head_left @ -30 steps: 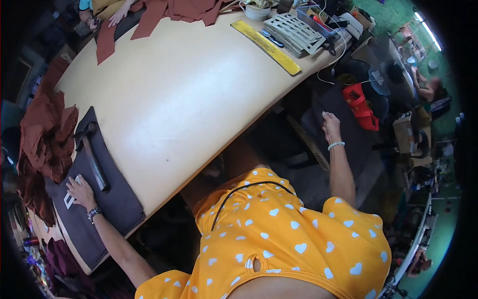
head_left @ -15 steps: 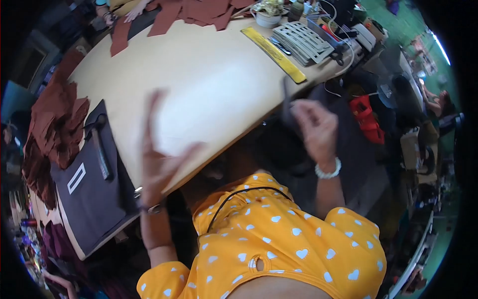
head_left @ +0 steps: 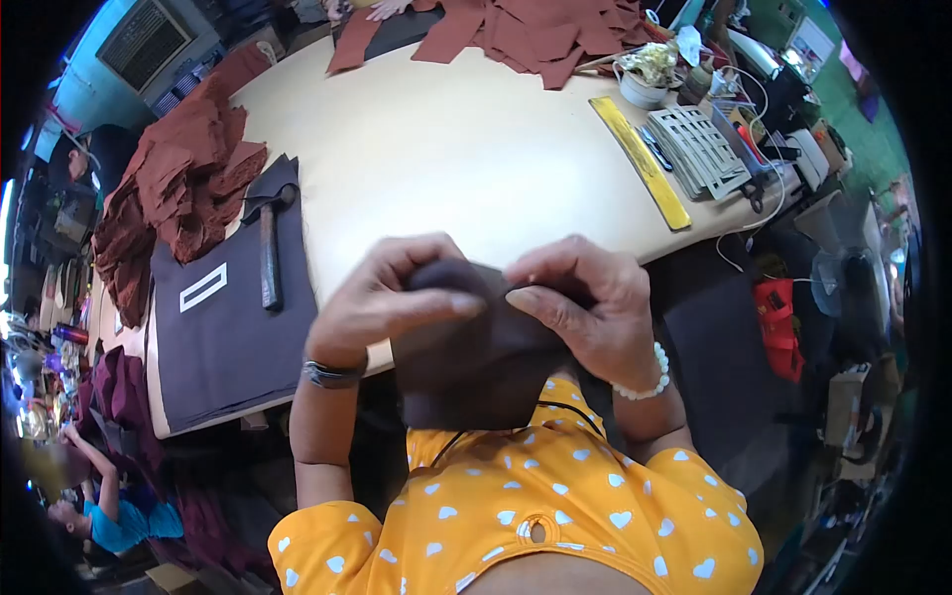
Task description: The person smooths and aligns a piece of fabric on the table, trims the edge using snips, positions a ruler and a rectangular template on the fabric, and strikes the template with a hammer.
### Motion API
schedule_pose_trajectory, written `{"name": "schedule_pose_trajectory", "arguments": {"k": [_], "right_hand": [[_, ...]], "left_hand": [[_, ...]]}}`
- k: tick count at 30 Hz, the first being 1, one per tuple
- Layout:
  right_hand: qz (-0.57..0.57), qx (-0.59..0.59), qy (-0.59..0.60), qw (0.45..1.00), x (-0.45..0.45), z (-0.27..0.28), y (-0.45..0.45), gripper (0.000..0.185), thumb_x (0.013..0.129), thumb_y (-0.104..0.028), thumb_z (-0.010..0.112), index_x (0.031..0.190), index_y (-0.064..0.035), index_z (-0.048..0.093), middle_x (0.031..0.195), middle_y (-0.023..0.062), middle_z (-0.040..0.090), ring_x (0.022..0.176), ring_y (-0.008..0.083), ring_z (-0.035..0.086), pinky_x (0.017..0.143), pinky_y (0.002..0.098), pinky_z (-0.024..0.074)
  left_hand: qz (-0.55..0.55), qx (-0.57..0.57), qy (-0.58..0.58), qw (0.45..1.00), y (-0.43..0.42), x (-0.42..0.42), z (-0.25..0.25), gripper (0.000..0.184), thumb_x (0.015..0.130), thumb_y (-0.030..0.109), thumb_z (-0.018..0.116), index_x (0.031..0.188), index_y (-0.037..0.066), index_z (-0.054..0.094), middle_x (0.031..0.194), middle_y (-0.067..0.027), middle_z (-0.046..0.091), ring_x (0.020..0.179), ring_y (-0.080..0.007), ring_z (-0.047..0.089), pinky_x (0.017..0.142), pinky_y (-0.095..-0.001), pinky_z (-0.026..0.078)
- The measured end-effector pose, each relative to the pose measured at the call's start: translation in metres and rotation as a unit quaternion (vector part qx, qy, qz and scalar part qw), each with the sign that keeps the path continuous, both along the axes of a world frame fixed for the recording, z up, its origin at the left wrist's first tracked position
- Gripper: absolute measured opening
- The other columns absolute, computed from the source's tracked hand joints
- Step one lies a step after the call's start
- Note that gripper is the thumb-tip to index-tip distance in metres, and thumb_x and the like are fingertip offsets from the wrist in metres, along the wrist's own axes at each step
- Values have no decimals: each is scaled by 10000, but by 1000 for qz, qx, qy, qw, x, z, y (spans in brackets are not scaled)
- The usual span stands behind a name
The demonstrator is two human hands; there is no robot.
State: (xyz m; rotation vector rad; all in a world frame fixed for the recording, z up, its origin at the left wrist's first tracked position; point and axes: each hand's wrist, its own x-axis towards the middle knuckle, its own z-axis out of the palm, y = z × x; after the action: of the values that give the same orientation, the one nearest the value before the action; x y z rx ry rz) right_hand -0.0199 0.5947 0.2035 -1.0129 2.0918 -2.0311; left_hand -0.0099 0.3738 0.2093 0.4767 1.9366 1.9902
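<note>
Fabric piece (head_left: 461, 367), dark: held between left hand (head_left: 372, 302) and right hand (head_left: 600, 307), hanging below them | Left hand: narrow, gripping upper left | Right hand: narrow, thumb and finger pinching upper edge | Hammer (head_left: 269, 258): left of left hand, on dark cloth (head_left: 213, 357) | Yellow strip (head_left: 640, 164): beyond right hand, on counter (head_left: 466, 149)

held cloth (head_left: 471, 362): 1 | hammer (head_left: 270, 256): 1 | yellow ruler (head_left: 640, 164): 1 | white frame (head_left: 204, 294): 1

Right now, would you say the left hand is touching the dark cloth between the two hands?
Touching: the head view shows the left hand with the dark cloth caught between its fingers.
</note>
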Motion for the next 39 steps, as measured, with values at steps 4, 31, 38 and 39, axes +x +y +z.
{"name": "schedule_pose_trajectory", "arguments": {"k": [4,31,38,39], "right_hand": [[111,53,-174,977,-21,-11,4,312,745,-58,739,1007,8,583,846,-9,588,759,24,510,665,189,435],[-18,341,130,931,-374,7,0,215,770,-164,693,859,21,630,716,-7,577,662,77,516,632,252,447],[-414,252,413,771,-395,81,5,235,711,-115,523,888,-91,675,958,160,634,938,337,578,843,399,452],[-441,146,468,752,-392,83,6,233,713,-82,501,870,-78,673,921,142,635,916,312,576,842,367,443]], "left_hand": [[115,6,107,988,-22,-5,4,96,807,-34,626,893,-12,589,844,-34,636,783,-74,581,754,-216,471],[469,-218,154,842,-233,-239,27,182,818,119,651,951,-4,633,829,-51,652,686,-151,617,673,-287,512],[441,-61,297,845,-271,-257,104,148,850,83,604,980,15,602,892,-63,639,779,-147,610,714,-261,501],[432,-13,356,828,-230,-226,113,95,843,29,575,936,15,591,839,-56,631,733,-147,589,686,-281,489]]}}
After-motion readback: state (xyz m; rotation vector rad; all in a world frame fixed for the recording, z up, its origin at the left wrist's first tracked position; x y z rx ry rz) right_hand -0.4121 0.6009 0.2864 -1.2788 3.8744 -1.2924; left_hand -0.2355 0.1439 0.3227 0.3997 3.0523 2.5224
